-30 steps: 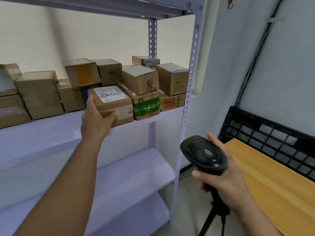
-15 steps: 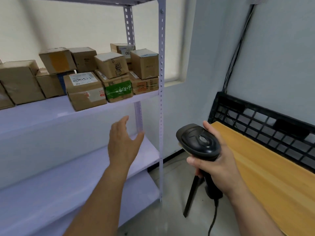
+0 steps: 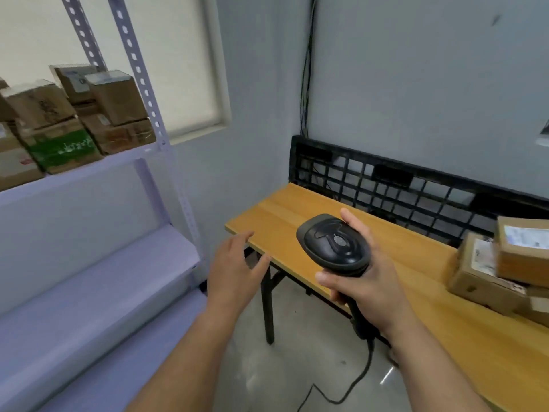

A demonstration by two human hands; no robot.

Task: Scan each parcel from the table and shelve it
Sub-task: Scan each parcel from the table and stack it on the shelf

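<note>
Where the view begins at far left, the upper board of the lavender rack [image 3: 89,173] carries the shelved parcels [image 3: 113,99]. These are brown cartons stacked two high, one with a green band [image 3: 65,148] on its front. The rightmost stack stands just beside the perforated upright. They lie above and well to the left of both my hands. Two further boards of the rack run below.

Centre left, my left hand [image 3: 234,275] hovers in the air just off the near left corner of the table [image 3: 282,215]. Its back is toward me, its fingers are spread and relaxed, and it grasps nothing.

Centre, my right hand [image 3: 371,289] is wrapped around the handle of the black scanner [image 3: 332,245], with one digit raised along the right side of its head. The scanner's long axis runs from the oval head at upper left down through my fist to lower right. There its cable [image 3: 356,379] leaves the handle and trails to the floor. The head's top face is turned toward me, and its reading window is out of sight.

Behind, a black grid panel [image 3: 386,188] stands along the table's back edge against the wall.

Far right, the parcels on the table [image 3: 490,272] rest on the wooden top, well apart from my right hand. The top carton [image 3: 523,257], white-labelled, sits on a flatter one, and both are blurred.
</note>
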